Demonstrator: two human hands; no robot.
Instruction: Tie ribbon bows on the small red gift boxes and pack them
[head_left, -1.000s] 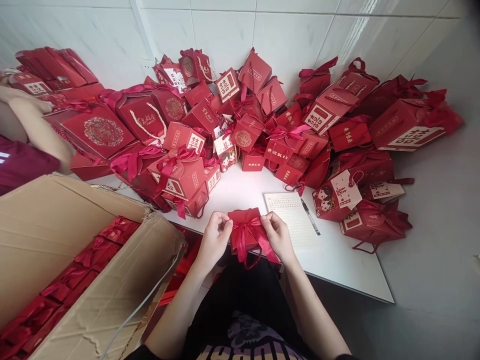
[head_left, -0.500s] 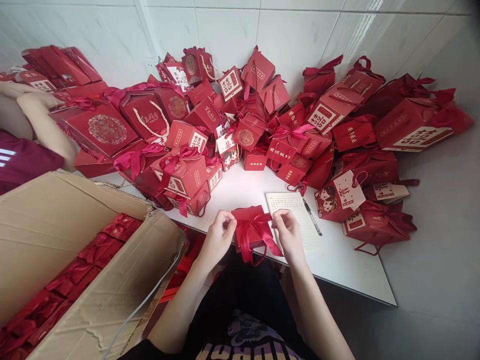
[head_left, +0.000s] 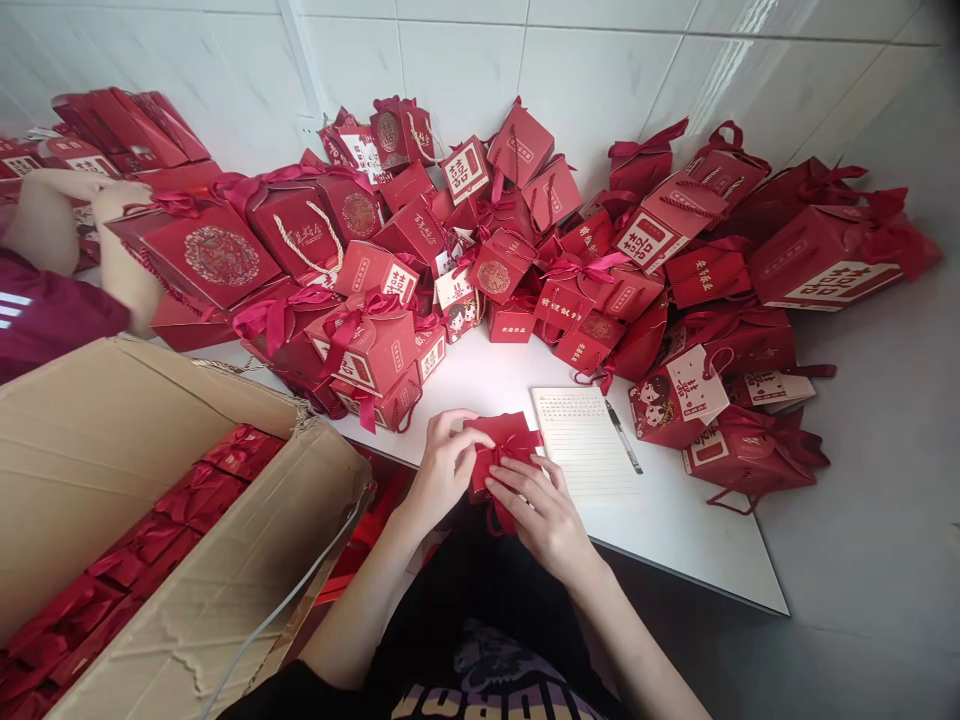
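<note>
A small red gift box (head_left: 487, 430) with a red ribbon bow (head_left: 512, 445) on its top sits at the table's front edge, before my body. My left hand (head_left: 444, 465) is at the box's left side, thumb and forefinger closed on the ribbon near the knot. From the right, my right hand (head_left: 541, 505) reaches across the bow, its fingers bent over the ribbon by the knot. It covers the lower right of the box and most of the ribbon tails. Beside the box on the right lies a lined notebook (head_left: 589, 450) with handwriting at its top.
A black pen (head_left: 624, 436) rests along the notebook. Red gift boxes (head_left: 367, 345) are piled across the back of the white table (head_left: 705, 545). At left stands an open cardboard box (head_left: 225, 560) with red boxes inside. Another person's arm (head_left: 124, 240) is at the far left.
My hands were apart, pinching the bow's two sides. Now both have come in to the knot, and my right hand has moved left and down over the ribbon. The other person's arm has shifted.
</note>
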